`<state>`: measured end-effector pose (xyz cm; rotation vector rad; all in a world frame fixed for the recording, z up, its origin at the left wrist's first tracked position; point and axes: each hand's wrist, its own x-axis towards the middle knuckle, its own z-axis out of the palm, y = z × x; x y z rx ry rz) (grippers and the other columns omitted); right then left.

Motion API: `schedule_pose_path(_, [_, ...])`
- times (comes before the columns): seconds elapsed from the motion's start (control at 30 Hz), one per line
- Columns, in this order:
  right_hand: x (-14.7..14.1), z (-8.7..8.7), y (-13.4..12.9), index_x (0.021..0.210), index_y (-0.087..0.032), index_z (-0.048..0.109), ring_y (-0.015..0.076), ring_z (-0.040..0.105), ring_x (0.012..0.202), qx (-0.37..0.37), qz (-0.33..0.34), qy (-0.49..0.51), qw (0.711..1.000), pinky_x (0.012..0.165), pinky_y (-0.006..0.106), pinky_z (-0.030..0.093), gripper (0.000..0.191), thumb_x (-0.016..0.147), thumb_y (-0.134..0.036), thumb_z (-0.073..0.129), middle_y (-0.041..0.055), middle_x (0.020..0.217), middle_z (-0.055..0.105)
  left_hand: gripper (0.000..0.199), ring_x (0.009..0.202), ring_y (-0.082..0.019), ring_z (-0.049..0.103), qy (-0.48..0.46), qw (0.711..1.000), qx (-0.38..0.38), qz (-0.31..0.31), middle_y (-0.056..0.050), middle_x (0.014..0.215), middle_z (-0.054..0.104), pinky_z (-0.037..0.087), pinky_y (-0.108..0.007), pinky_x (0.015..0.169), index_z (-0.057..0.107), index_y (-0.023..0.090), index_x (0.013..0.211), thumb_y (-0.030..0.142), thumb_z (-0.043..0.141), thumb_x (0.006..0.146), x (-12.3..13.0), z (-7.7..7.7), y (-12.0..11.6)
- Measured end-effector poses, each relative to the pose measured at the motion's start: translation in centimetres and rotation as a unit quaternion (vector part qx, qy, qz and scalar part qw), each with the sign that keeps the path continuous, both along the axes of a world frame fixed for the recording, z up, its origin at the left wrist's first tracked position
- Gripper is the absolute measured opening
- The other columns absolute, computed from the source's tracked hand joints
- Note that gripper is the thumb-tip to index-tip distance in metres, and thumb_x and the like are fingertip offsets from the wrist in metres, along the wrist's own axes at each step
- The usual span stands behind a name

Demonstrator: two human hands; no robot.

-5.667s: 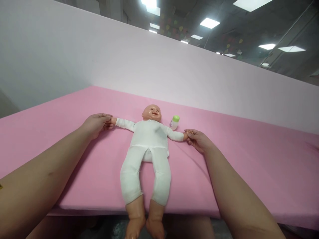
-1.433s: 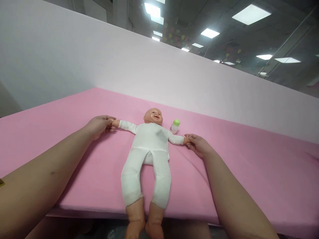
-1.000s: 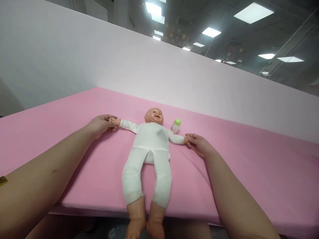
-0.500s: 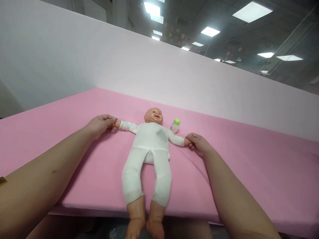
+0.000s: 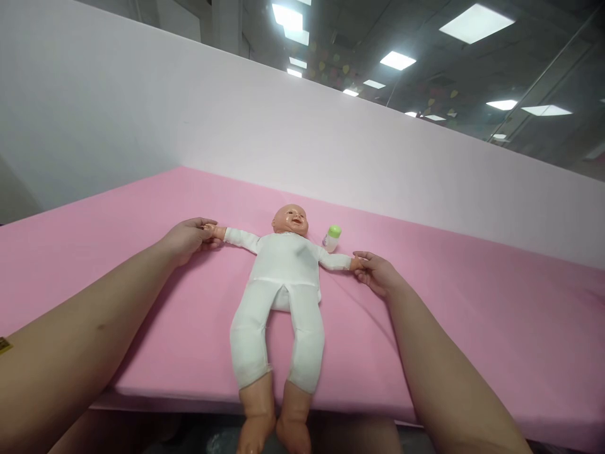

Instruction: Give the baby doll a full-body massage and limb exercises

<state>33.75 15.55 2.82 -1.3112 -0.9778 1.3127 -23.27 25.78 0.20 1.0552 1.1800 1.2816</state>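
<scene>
A baby doll (image 5: 286,268) with a white cloth body lies on its back, head away from me, on the pink mat (image 5: 359,359). Both its arms are stretched out sideways, and its bare feet reach past the near edge. On the left, my left hand (image 5: 191,239) is closed around one of the doll's hands, thumb on top. My right hand (image 5: 377,272) grips the doll's other hand between thumb and fingers. A small baby bottle (image 5: 332,238) with a green cap stands beside the doll's head, just behind the arm that my right hand holds.
A pale wall (image 5: 302,139) runs along the far side of the mat, with another pale panel at the left. My legs show below the mat's front edge. Ceiling lights (image 5: 476,24) hang beyond the wall.
My fingers have shifted slightly on the doll's hands, with more of the doll's left-side hand showing now. The doll and bottle lie as before.
</scene>
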Motion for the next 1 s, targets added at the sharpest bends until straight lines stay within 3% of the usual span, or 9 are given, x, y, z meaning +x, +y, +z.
schedule_pose_path(0.17, [0.3, 0.2, -0.5, 0.118, -0.021, 0.072, 0.0175, 0.069, 0.081, 0.019, 0.06, 0.034, 0.997, 0.074, 0.029, 0.063, 0.038, 0.083, -0.02, 0.088, 0.0088, 0.104, 0.072, 0.05, 0.084, -0.027, 0.078, 0.004, 0.999, 0.018, -0.037, -0.015, 0.102, 0.077, 0.068, -0.041, 0.082, 0.071, 0.011, 0.116, 0.026, 0.092, 0.072, -0.4, -0.2, 0.0])
schedule_pose_path(0.37, [0.0, 0.3, -0.7, 0.098, -0.019, 0.068, 0.0135, 0.06, 0.065, 0.037, 0.111, -0.053, 0.992, 0.058, 0.026, 0.05, 0.032, 0.08, -0.031, 0.092, 0.0066, 0.091, 0.074, 0.042, 0.083, -0.028, 0.078, 0.023, 0.999, 0.013, -0.029, -0.016, 0.099, 0.077, 0.067, -0.038, 0.075, 0.074, 0.015, 0.105, 0.032, 0.093, 0.072, -0.6, -0.3, 0.2])
schedule_pose_path(0.5, [-0.5, 0.2, -0.6, 0.088, -0.02, 0.063, 0.014, 0.056, 0.058, 0.035, 0.086, -0.104, 0.99, 0.05, 0.025, 0.042, 0.034, 0.083, -0.042, 0.09, 0.0042, 0.074, 0.07, 0.04, 0.077, -0.026, 0.077, 0.032, 0.999, 0.0, -0.018, -0.014, 0.094, 0.077, 0.066, -0.036, 0.07, 0.073, 0.015, 0.102, 0.04, 0.091, 0.077, -0.8, -0.5, 0.5])
schedule_pose_path(0.63, [-0.6, -0.2, -0.2, 0.085, -0.019, 0.065, 0.0133, 0.052, 0.054, 0.029, 0.033, -0.088, 0.995, 0.047, 0.025, 0.041, 0.035, 0.09, -0.051, 0.08, 0.003, 0.066, 0.063, 0.038, 0.078, -0.027, 0.078, 0.036, 0.999, -0.004, -0.015, -0.016, 0.097, 0.077, 0.068, -0.042, 0.078, 0.073, 0.013, 0.106, 0.039, 0.086, 0.081, -0.7, -0.5, 0.6])
schedule_pose_path(0.73, [-0.4, -0.5, 0.2, 0.092, -0.019, 0.069, 0.0124, 0.049, 0.052, 0.027, 0.002, -0.074, 0.997, 0.043, 0.025, 0.041, 0.027, 0.092, -0.045, 0.075, 0.0035, 0.069, 0.062, 0.034, 0.082, -0.029, 0.079, 0.027, 1.0, -0.011, -0.003, -0.017, 0.1, 0.078, 0.069, -0.045, 0.082, 0.073, 0.013, 0.107, 0.029, 0.083, 0.08, -0.6, -0.5, 0.7])
schedule_pose_path(0.83, [-0.1, -0.6, 0.5, 0.104, -0.019, 0.072, 0.0125, 0.051, 0.055, 0.024, -0.011, -0.055, 0.998, 0.044, 0.024, 0.044, 0.02, 0.089, -0.032, 0.075, 0.0053, 0.077, 0.065, 0.043, 0.088, -0.031, 0.08, 0.013, 1.0, -0.014, -0.004, -0.017, 0.102, 0.078, 0.069, -0.045, 0.084, 0.072, 0.013, 0.112, 0.022, 0.086, 0.072, -0.7, -0.4, 0.7])
schedule_pose_path(1.0, [0.5, -0.4, 0.2, 0.118, -0.021, 0.074, 0.0169, 0.064, 0.075, 0.024, 0.023, 0.009, 0.999, 0.061, 0.027, 0.058, 0.035, 0.083, -0.02, 0.08, 0.0098, 0.101, 0.072, 0.062, 0.096, -0.03, 0.078, 0.015, 0.999, 0.002, -0.039, -0.013, 0.103, 0.079, 0.064, -0.044, 0.091, 0.073, 0.018, 0.121, 0.032, 0.097, 0.065, -1.0, -0.7, 0.6])
